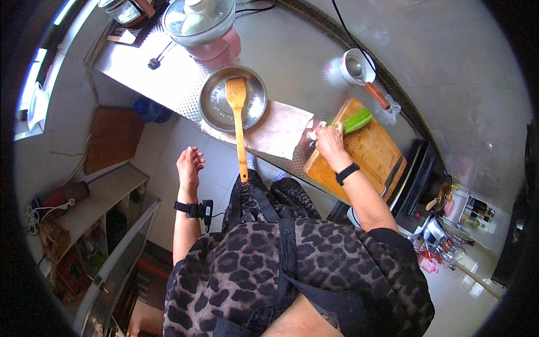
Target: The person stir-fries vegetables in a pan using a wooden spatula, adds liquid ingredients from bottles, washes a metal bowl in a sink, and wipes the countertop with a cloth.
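My right hand is at the near left edge of a wooden cutting board, its fingers at the end of a green zucchini-like vegetable; whether they grip it is unclear. Something small and white lies by the fingertips. A knife rests on the board's right side. My left hand hangs in the air over the floor, fingers loosely curled and apart, holding nothing. Between the hands, a wooden spatula lies across a round metal pan or basin, its handle reaching past the counter's front edge.
A pinkish cloth lies partly under the metal basin. Behind stand a glass-lidded pink electric pot and a white bowl with a ladle. A loose plug lies back left. A stove adjoins the board's right.
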Demonstrator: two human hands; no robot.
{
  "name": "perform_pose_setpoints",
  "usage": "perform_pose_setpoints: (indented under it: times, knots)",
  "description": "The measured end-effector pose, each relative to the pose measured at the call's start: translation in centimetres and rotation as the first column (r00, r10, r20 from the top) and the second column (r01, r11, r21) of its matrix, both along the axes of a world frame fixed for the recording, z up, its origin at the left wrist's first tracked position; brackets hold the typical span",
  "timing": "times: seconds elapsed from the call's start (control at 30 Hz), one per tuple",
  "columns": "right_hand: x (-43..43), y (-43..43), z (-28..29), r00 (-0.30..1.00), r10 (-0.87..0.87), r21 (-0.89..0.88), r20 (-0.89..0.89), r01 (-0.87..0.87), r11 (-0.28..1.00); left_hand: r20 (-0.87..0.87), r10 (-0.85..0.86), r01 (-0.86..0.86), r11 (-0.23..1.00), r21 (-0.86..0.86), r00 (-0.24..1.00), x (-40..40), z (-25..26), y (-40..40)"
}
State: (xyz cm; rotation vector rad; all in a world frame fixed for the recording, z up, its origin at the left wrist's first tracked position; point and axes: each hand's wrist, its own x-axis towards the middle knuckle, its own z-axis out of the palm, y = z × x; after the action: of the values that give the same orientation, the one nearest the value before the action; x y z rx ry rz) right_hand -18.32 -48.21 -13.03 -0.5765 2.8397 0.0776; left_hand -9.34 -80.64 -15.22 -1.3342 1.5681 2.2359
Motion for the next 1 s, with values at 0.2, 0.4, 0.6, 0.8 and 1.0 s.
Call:
perform_pose_setpoints:
  times: [0.2, 0.4, 0.6, 0.8, 1.0]
  knots:
    - [2.6, -0.2, -2.0, 0.995, -0.100, -0.196, -0.011, 0.096, 0.976, 0.002, -0.044, 0.044, 0.999, 0.003, 0.999, -0.5, -0.5, 0.4]
    - [4.2, -1.3, -2.8, 0.996, -0.084, -0.242, 0.028, 0.088, 0.966, 0.010, -0.091, 0.091, 0.996, -0.021, 0.996, -1.1, -0.2, 1.0]
    - [4.2, -0.8, -1.7, 0.999, 0.039, -0.453, 0.031, -0.021, 0.891, 0.022, -0.107, 0.107, 0.994, -0.002, 0.994, -1.7, -0.1, 1.6]
    - [1.2, 0.4, -0.2, 0.949, -0.229, -0.507, -0.214, 0.093, 0.857, 0.011, -0.109, 0.110, 0.994, -0.004, 0.994, -1.5, 0.2, 1.6]
    - [3.4, -1.6, -2.2, 0.964, -0.263, -0.302, 0.044, 0.263, 0.916, 0.018, -0.133, 0.133, 0.991, -0.016, 0.991, -1.4, -0.1, 1.8]
